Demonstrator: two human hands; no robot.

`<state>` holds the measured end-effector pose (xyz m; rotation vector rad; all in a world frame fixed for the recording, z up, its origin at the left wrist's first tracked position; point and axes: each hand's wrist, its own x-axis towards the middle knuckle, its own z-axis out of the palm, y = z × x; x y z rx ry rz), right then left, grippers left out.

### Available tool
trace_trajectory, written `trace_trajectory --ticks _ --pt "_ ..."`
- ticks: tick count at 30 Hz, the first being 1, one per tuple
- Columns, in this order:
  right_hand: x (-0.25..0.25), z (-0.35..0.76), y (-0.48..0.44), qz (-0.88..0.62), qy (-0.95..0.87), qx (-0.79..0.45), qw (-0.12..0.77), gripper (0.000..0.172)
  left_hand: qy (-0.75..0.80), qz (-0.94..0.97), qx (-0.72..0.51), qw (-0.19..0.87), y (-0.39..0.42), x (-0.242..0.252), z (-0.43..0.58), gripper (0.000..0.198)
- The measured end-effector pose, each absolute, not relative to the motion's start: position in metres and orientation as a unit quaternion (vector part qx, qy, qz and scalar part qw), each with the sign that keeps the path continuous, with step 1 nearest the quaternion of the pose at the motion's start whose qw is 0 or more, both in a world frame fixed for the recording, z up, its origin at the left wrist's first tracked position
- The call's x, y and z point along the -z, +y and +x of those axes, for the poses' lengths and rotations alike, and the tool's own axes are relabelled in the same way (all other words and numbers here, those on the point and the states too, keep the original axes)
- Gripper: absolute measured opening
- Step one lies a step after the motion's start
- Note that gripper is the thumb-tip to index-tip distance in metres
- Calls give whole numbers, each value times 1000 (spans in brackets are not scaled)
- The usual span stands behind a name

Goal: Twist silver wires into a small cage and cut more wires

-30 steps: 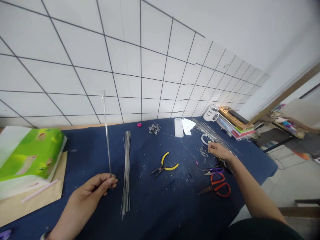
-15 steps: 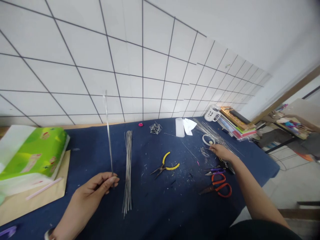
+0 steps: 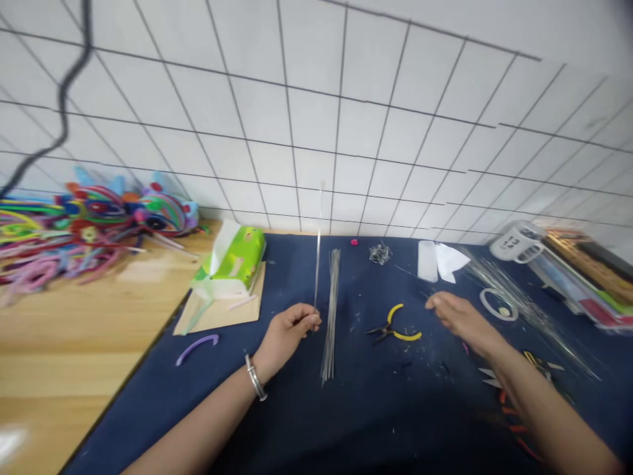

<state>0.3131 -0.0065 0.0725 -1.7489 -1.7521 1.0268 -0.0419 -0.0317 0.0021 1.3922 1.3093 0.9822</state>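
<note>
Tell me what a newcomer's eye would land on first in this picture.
First, the left hand pinching a single thin wire upright, just left of a flat bundle of wires on the dark blue cloth. Next, the bright heap of coloured craft pieces at far left on the wooden table, against the tiled wall. Yellow-handled pliers lie between the bundle and the right hand.

A craft workshop: a bench (image 3: pixel 74 356) partly under blue cloth (image 3: pixel 346 415) carries yellow pliers (image 3: pixel 394 324), a wire bundle (image 3: pixel 330 310) just left of the pliers, a tape ring (image 3: pixel 497 305) to their right, and bright craft pieces (image 3: pixel 74 224) heaped far to their left.
</note>
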Motion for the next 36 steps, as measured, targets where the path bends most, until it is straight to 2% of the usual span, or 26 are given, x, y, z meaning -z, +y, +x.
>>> trace_trajectory --ticks 6,12,24,36 --pt "-63 173 6 -510 -665 -494 231 31 516 536 -452 492 -32 -1 -44 21" --pt "-37 102 21 -421 -679 -552 237 27 530 484 -517 467 -27 -4 -49 21" --pt "-14 93 21 -371 -757 -484 236 27 549 424 -546 470 -22 -3 -52 20" --pt "-15 94 20 -340 -826 -416 172 32 486 471 -571 464 -23 -1 -54 12"
